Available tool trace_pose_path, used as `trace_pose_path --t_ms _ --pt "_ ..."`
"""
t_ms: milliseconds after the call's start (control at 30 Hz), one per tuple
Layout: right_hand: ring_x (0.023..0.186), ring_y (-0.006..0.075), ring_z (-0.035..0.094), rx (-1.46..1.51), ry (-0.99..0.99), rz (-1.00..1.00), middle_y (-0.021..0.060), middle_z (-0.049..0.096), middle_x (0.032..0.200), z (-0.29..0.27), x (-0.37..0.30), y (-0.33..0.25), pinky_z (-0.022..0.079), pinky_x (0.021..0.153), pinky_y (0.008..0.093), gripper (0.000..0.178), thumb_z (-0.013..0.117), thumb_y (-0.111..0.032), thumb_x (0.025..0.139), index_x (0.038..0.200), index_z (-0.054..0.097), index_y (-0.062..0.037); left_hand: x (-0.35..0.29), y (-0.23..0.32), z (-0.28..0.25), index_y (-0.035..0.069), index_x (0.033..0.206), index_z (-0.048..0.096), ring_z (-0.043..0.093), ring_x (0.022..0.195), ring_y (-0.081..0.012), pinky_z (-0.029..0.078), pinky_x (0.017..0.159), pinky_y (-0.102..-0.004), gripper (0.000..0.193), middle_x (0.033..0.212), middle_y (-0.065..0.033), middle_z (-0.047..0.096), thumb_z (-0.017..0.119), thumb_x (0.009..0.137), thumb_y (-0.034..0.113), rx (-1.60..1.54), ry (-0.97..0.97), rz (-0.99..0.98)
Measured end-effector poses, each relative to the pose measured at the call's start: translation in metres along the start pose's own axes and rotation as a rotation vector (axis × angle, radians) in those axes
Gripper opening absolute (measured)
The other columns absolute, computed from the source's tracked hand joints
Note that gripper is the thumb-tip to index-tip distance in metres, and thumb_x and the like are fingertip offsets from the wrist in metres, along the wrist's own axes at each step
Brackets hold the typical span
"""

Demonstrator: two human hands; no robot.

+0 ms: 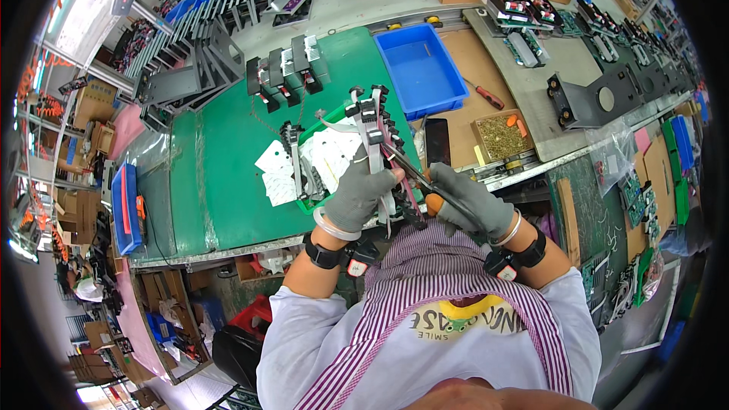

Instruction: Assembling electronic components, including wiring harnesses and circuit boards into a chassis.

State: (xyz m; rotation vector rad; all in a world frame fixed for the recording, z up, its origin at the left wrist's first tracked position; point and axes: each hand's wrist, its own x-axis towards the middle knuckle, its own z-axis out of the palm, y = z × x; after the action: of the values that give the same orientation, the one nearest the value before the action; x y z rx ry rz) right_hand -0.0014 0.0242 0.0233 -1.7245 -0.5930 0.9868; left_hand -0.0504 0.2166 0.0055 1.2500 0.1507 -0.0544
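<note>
A bundle of grey flat ribbon cables with black connectors stands upright in my left hand, its gloved fingers closed around the lower part. In my gloved right hand is a dark scissor-like tool; its narrow end reaches the bundle beside my left fingers. An orange part shows under the right fingers, but the grip hides most of the tool. Behind and left of the bundle, a green tray holds white paper sheets and another cable with black connectors.
Ahead on the green mat stand several black-and-silver modules. A blue bin, a phone, a red screwdriver and a box of small brass-coloured parts lie to the right. Grey metal brackets are stacked at far left.
</note>
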Motion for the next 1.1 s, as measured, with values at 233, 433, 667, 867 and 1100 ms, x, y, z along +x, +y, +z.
trace_pose_path --t_ms 233,433,667,867,1100 --pt "0.058 0.0275 0.055 -0.447 0.481 -0.467 0.011 0.053 0.068 0.018 0.002 0.041 0.043 0.053 0.0346 0.049 0.068 -0.03 0.072 0.108 0.047 -0.0046 0.001 -0.008 0.006 -0.001 0.097 0.051 0.056 0.076 -0.0153 0.046 0.07 -0.0288 0.026 0.083 -0.0081 0.056 0.055 0.076 0.014 -0.228 -0.179 -0.147" --pt "0.052 0.0182 0.048 -0.381 0.456 -0.704 0.0054 0.048 0.064 0.014 -0.006 0.038 0.039 0.049 0.0286 0.052 0.066 -0.036 0.074 0.111 0.048 -0.0046 -0.014 -0.03 -0.013 0.0 0.093 0.05 0.052 0.065 -0.0144 0.045 0.064 -0.0276 0.024 0.074 -0.0052 0.052 0.056 0.077 0.016 -0.162 0.032 -0.196" --pt "0.079 0.0132 0.053 0.239 0.478 -0.53 0.006 0.05 0.096 0.022 -0.001 0.059 0.045 0.07 0.0262 0.047 0.062 -0.013 0.078 0.117 0.036 -0.0037 -0.019 -0.047 -0.018 0.0 0.087 0.052 0.053 0.063 -0.0134 0.045 0.059 -0.0255 0.02 0.067 -0.0051 0.053 0.057 0.076 0.016 0.397 0.043 -0.059" --pt "0.087 0.0203 0.055 0.071 0.581 -0.334 0.0152 0.053 0.097 0.012 -0.003 0.098 0.045 0.073 0.0314 0.071 0.072 -0.033 0.067 0.115 0.03 -0.0021 -0.004 -0.064 0.047 -0.002 0.093 0.051 0.057 0.063 -0.0203 0.047 0.058 -0.0316 0.032 0.073 -0.0122 0.057 0.062 0.072 0.02 0.89 -0.173 -0.153" --pt "0.081 0.0133 0.052 0.248 0.938 -0.313 0.0071 0.053 0.093 -0.02 -0.064 0.102 0.045 0.069 0.0254 0.049 0.059 0.001 0.068 0.11 0.035 -0.001 0.013 -0.073 0.13 -0.002 0.11 0.04 0.058 0.082 -0.0328 0.044 0.07 -0.0382 0.053 0.087 -0.0213 0.057 0.066 0.068 0.02 1.06 -0.468 0.0"
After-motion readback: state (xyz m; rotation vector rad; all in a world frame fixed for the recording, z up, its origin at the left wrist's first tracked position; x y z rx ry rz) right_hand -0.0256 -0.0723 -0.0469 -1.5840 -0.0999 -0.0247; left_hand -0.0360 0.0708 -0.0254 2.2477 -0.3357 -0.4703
